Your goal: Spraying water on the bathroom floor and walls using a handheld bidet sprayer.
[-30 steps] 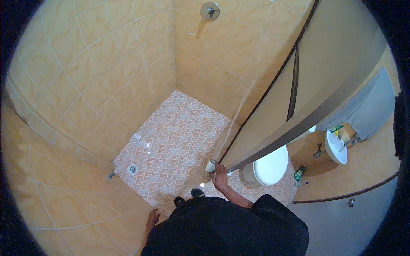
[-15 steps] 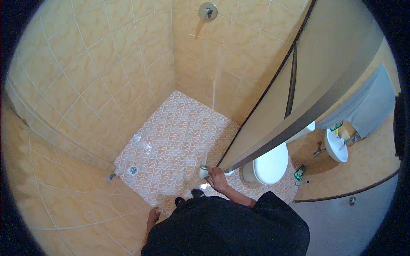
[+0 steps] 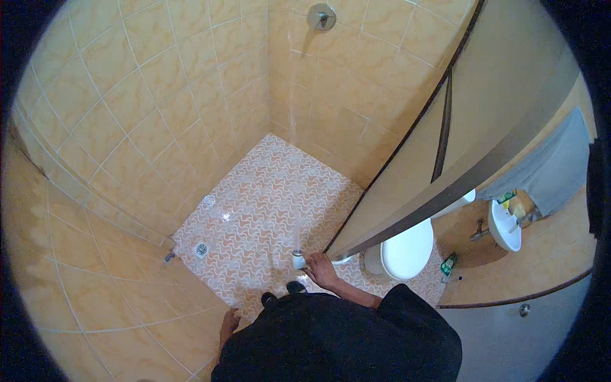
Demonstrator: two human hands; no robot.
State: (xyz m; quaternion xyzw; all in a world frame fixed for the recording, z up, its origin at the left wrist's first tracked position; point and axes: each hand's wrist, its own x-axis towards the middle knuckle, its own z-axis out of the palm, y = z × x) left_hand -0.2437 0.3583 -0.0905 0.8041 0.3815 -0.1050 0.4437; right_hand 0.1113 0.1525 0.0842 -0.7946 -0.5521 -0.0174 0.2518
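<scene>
My right hand (image 3: 321, 270) is closed round a white spray head (image 3: 298, 260), probably a hand shower, low in front of my body. A thin jet of water (image 3: 296, 239) leaves it and reaches up the tiled far wall (image 3: 344, 89). The hose, if there is one, is hidden by my hand and body. My left hand (image 3: 230, 318) hangs low beside the left wall with nothing visible in it. Its fingers look loose and slightly apart, though they are small in view. The patterned floor (image 3: 254, 197) lies ahead, with wet shine in places.
A round drain (image 3: 201, 249) is set in the floor at left, near a small tap (image 3: 169, 257). A metal shower valve (image 3: 321, 17) sits on the far wall. To my right stand a partition (image 3: 407, 146), a white toilet (image 3: 407, 251), a washbasin (image 3: 505, 229), a grey towel (image 3: 554, 162) and a green bottle (image 3: 449, 261).
The water jet has swung left along the far wall. The spray head has shifted slightly left and down with my right hand's grip. The whole view has turned a little; my left hand hangs as before.
</scene>
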